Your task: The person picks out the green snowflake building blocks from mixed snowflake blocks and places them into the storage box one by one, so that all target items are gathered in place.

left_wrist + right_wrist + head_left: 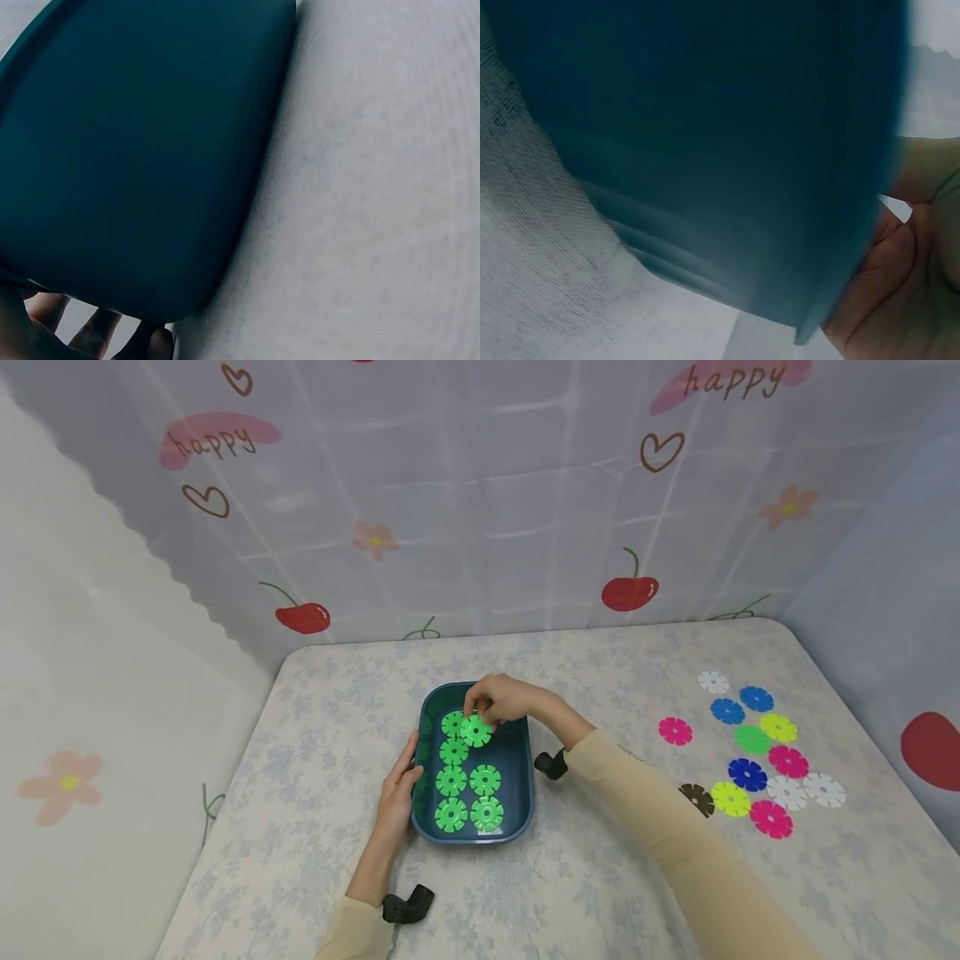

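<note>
A dark teal rectangular tray (510, 760) stands on the table with several green notched flower-shaped discs lying in rows inside it. My right hand (501, 696) reaches over the tray's far end and pinches a green notched disc (477, 732) above the others. At the tray's left side, my left hand (397, 789) grips the wall, its thumb at the rim and the fingers along the outside. The left wrist view shows the fingers (94, 334) against the tray's outer wall (150, 165). In the right wrist view the tray wall (727, 150) hides the right hand's fingertips.
On the table's right side lie loose notched discs, among them pink (676, 732), blue (727, 712), green (752, 740), yellow (730, 799), white (824, 790) and dark brown (699, 799). A printed curtain (480, 527) hangs behind the table (600, 860). Black wrist-worn devices (408, 906) sit at both wrists.
</note>
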Demonstrator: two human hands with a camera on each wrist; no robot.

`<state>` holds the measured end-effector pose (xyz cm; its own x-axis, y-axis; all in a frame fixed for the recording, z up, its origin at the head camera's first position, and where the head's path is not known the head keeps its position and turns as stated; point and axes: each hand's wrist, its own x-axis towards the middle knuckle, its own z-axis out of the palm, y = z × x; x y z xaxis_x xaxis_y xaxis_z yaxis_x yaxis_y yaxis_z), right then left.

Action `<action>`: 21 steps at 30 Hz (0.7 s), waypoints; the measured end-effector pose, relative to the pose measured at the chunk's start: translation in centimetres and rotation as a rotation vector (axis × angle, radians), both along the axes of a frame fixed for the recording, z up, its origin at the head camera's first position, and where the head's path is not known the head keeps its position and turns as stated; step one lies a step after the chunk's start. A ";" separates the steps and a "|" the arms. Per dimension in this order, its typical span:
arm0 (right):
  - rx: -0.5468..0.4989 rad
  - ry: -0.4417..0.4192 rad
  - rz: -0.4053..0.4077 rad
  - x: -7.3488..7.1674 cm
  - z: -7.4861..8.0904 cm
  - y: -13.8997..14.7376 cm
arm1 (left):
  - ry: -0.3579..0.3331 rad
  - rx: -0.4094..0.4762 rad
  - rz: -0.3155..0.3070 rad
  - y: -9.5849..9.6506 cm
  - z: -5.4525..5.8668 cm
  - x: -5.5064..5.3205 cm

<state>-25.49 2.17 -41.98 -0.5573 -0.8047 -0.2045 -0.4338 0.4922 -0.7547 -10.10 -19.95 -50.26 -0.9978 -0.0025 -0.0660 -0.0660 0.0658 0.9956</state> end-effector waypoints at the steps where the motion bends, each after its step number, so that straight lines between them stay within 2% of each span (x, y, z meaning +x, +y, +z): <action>1: 0.022 0.007 -0.003 0.0 -0.3 -0.1 | -0.002 0.001 -0.002 0.0 -0.1 0.0; 7: 0.131 0.030 -0.014 0.1 -1.1 -0.8 | 0.008 0.016 -0.016 0.1 -0.2 0.1; 14: 0.228 0.107 -0.010 0.3 -1.6 -1.5 | 0.000 0.008 -0.008 -0.1 0.0 0.0; 21: 0.281 0.124 -0.017 0.3 -2.1 -1.8 | -0.002 0.010 -0.007 -0.1 0.0 0.0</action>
<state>-25.22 0.35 -44.10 -0.6051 -0.7163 -0.3476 -0.5038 0.6826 -0.5295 -10.13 -20.08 -50.29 -0.9977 0.0049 -0.0677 -0.0674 0.0562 0.9961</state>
